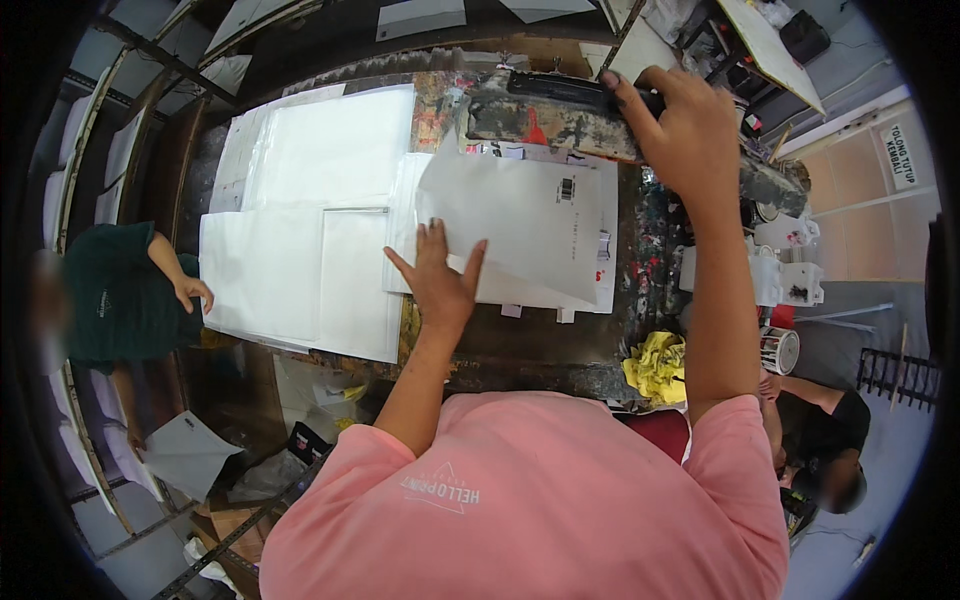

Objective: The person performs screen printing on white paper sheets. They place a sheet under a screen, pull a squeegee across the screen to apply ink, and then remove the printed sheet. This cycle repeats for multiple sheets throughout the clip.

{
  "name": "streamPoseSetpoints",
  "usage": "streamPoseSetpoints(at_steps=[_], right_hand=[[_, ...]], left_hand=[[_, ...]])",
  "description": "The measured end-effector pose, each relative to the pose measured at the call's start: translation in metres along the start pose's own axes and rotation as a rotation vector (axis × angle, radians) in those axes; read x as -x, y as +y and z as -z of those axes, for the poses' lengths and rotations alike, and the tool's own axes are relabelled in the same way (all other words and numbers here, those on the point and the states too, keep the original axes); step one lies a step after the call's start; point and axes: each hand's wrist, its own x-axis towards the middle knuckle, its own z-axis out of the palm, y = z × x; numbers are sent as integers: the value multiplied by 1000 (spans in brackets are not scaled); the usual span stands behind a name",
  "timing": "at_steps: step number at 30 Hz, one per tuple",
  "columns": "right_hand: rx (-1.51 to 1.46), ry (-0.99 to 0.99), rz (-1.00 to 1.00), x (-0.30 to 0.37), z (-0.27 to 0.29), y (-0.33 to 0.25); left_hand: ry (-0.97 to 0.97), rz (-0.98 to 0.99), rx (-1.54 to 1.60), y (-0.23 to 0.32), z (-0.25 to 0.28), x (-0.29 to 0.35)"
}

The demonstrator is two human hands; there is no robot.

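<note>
My left hand [442, 285], fingers spread, rests on the left part of a whitish printed sheet [520, 225]. The sheet is slightly curled and bears a small dark mark near its upper right. It overlaps white paper on the table. At the far side, my right hand [695, 130] is closed around the upper right part of a long, paint-stained frame [560, 122]. The frame looks raised and is seen nearly edge-on. A black strip [555, 90] runs along it. Small pale tabs [566, 316] stick out below the white paper.
White sheets [270, 270] cover the table's left. Crumpled yellow cloth [656, 366] lies at the near right edge, beside a can [780, 350] and white containers [765, 275]. A person in dark green [120, 290] holds a grey sheet [190, 455] by racks. Another person [830, 430] is at lower right.
</note>
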Motion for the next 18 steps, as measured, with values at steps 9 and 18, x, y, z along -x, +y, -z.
streamPoseSetpoints(at_steps=[9,18], right_hand=[[10,19,-65,40,-10,-9],[-35,4,-56,30,-10,-4]], left_hand=[[182,284,-368,-156,48,5],[-424,-526,-13,15,-127,77]])
